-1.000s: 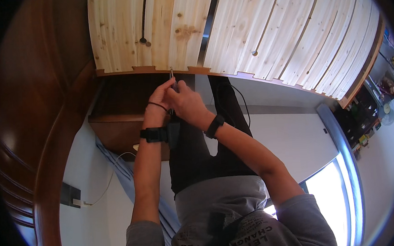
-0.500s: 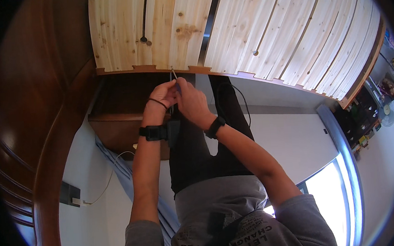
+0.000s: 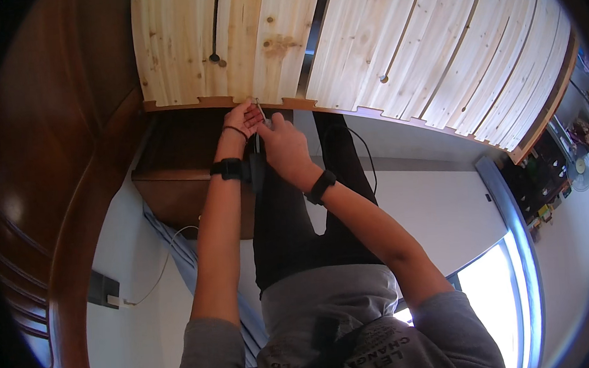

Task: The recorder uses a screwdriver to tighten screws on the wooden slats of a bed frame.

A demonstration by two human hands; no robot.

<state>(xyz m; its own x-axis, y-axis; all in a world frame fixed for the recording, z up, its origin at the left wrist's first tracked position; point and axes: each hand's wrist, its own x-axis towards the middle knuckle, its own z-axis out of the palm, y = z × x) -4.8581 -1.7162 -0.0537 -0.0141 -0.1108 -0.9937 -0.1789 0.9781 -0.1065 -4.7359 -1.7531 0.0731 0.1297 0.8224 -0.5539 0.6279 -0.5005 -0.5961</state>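
Note:
Below the edge of the pale wooden slats (image 3: 279, 43), my two hands are close together. My right hand (image 3: 286, 149) is closed around a thin metal tool (image 3: 260, 110), whose slim shaft points up toward the slat edge. Its exact kind is too small to tell. Just left of it, my left hand (image 3: 242, 117) is raised to the brown frame rail (image 3: 316, 104), fingers apart beside the tool's tip. Nothing shows clearly in that hand. Black bands with a small device sit on my left forearm, and a black band is round my right wrist.
A dark wooden headboard (image 3: 74, 218) curves along the left. Beneath the slats stands a brown wooden cabinet (image 3: 187, 197). A white cable (image 3: 161, 263) runs to a plug on the wall. Blue curtains and a bright window (image 3: 494, 300) are at the lower right; a fan (image 3: 580, 172) is farther right.
My left hand has moved up to the frame rail and its fingers have come away from my right hand. The right hand keeps the tool at nearly the same place.

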